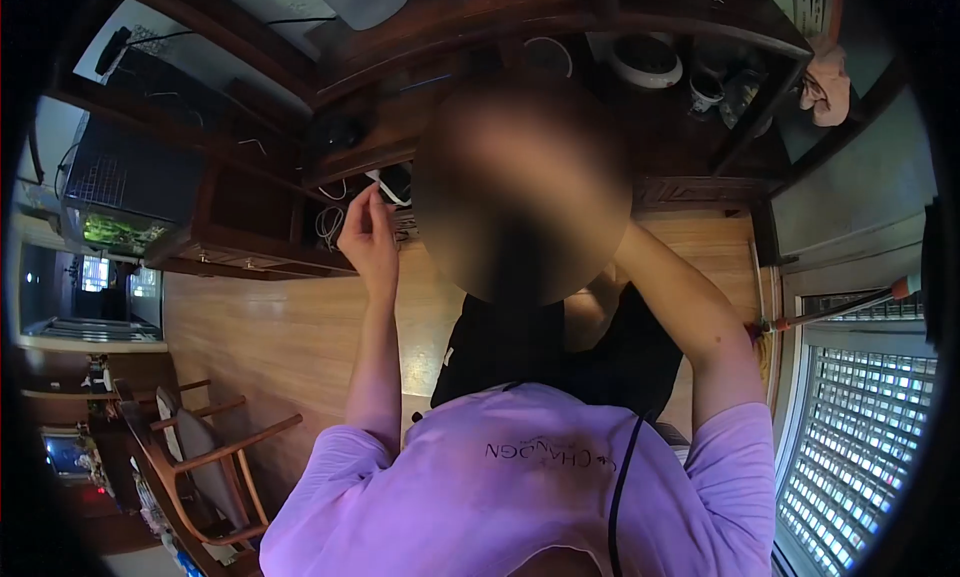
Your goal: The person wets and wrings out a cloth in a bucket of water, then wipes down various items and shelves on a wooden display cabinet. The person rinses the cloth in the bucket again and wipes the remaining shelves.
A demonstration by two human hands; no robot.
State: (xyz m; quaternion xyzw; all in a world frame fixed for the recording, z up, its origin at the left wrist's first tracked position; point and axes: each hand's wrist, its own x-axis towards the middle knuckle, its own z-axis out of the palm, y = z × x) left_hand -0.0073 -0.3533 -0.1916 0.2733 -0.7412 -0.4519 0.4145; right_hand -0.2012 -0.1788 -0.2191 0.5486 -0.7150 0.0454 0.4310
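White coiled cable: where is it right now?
In the head view, left of the middle, the white coiled cable shows against the dark wooden cabinet, just to the left of the person's left hand.

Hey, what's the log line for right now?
left hand: fingers pinched, near white cable | right hand: blurred, grip unclear | chair: lower left of view

A dark wooden cabinet (720, 29) with open shelves runs across the top of the view. On its shelf, toward the right, sit 1 round white container (650, 75) with a dark top and, just beside it, some small shiny items (706, 91) too dim to name. Toward the left, a lower compartment holds a coiled white cable (328, 225). Below spreads a pale wooden floor (250, 327); a wooden chair (238, 443) stands on it, lower left.
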